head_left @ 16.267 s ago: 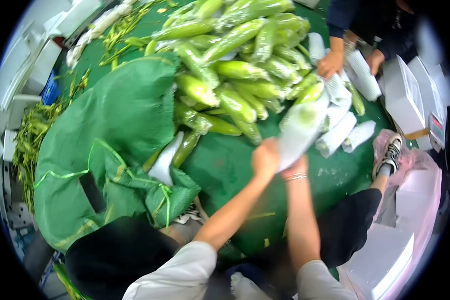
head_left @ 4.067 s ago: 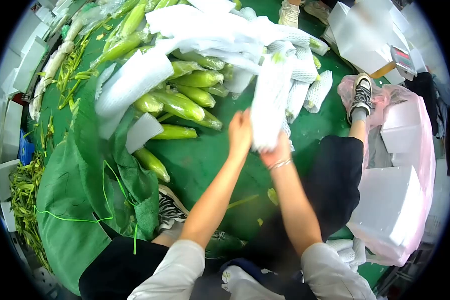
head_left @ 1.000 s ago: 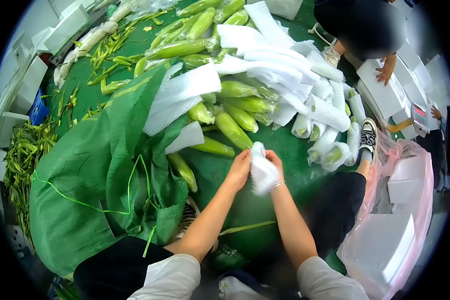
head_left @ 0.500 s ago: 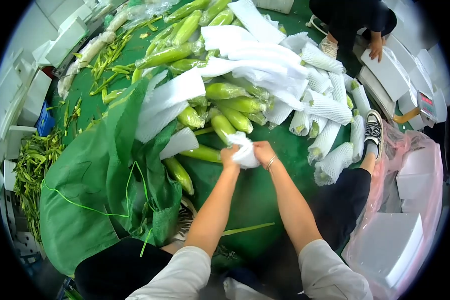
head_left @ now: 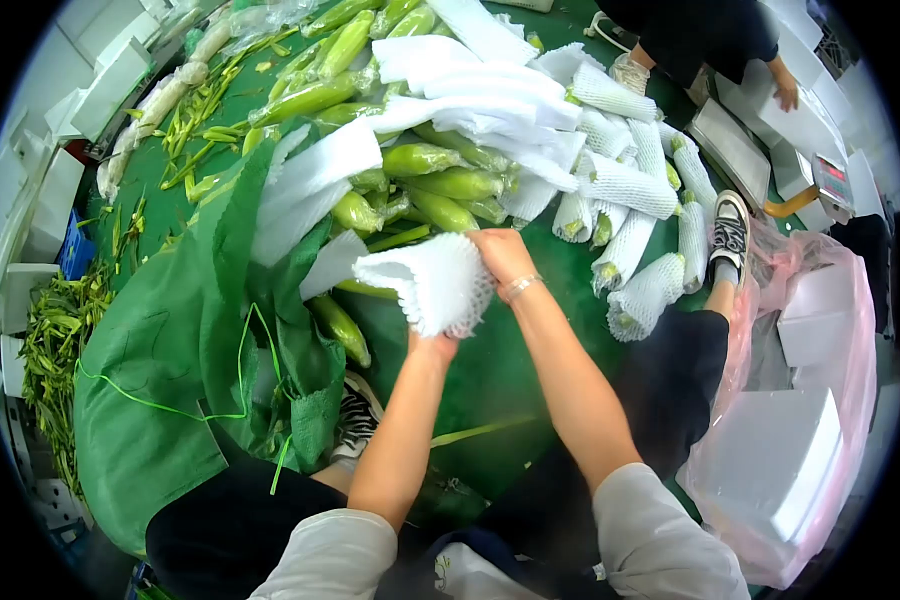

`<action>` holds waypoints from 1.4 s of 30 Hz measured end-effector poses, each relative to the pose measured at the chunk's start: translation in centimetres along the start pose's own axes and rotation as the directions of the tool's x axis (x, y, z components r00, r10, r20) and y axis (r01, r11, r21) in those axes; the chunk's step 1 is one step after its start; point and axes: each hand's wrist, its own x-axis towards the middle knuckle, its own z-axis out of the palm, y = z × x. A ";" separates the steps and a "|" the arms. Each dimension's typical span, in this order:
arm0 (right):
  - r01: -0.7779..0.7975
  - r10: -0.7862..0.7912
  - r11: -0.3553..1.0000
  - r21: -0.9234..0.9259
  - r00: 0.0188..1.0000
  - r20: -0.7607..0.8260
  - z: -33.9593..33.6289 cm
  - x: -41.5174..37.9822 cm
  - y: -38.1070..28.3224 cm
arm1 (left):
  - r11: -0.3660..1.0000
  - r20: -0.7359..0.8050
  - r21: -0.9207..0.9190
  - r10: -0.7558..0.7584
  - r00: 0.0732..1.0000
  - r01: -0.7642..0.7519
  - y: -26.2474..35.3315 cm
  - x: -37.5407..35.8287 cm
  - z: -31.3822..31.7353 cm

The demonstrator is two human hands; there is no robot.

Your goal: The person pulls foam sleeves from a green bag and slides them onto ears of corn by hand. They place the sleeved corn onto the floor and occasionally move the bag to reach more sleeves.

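A white foam net sleeve (head_left: 435, 283) is spread between my two hands, in front of the pile. My left hand (head_left: 432, 345) is at its lower edge, its fingers mostly hidden behind the foam. My right hand (head_left: 505, 256) grips the upper right edge with bent fingers. Just beyond lie green vegetables in clear film (head_left: 455, 183), with flat white foam sleeves (head_left: 510, 105) heaped on them. To the right are several vegetables wrapped in foam net (head_left: 630, 185). One unsleeved green piece (head_left: 341, 330) lies left of my hands.
A green sack (head_left: 160, 370) spreads over the left side, beside leaf trimmings (head_left: 55, 350). At right, pink plastic (head_left: 850, 370) surrounds white foam boxes (head_left: 770, 450). Another person's hand (head_left: 786, 88) is at a white box near a scale (head_left: 832, 185).
The crumpled foam sleeve has opened out wider. My right hand has risen and my left hand is now lower, under the sleeve. The co-worker's hand and the white box have shifted.
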 end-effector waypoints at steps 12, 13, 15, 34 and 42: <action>-0.266 0.443 0.801 0.536 0.866 -0.233 -3.0 3.0 15.6 | 0.210 -0.005 0.973 0.452 0.892 -0.101 -5.1 8.7 -8.6; -0.164 0.347 0.744 0.648 0.923 -0.164 -4.7 2.4 13.7 | 0.184 0.089 0.966 0.411 0.907 -0.179 -6.2 8.7 -5.4; 0.031 0.130 0.652 0.758 0.980 -0.152 -9.2 2.2 9.3 | 0.045 0.244 0.961 0.319 0.916 -0.272 -8.5 8.4 1.8; 0.427 -0.518 -0.415 -0.804 0.615 0.594 -8.8 9.6 0.8 | -0.939 0.534 0.341 0.163 0.830 -0.035 11.4 3.4 -6.0; 0.743 -0.662 0.382 -0.549 0.635 0.399 -5.8 -9.2 -8.0 | -0.940 -0.135 0.327 0.058 0.989 0.100 25.2 -4.0 -11.8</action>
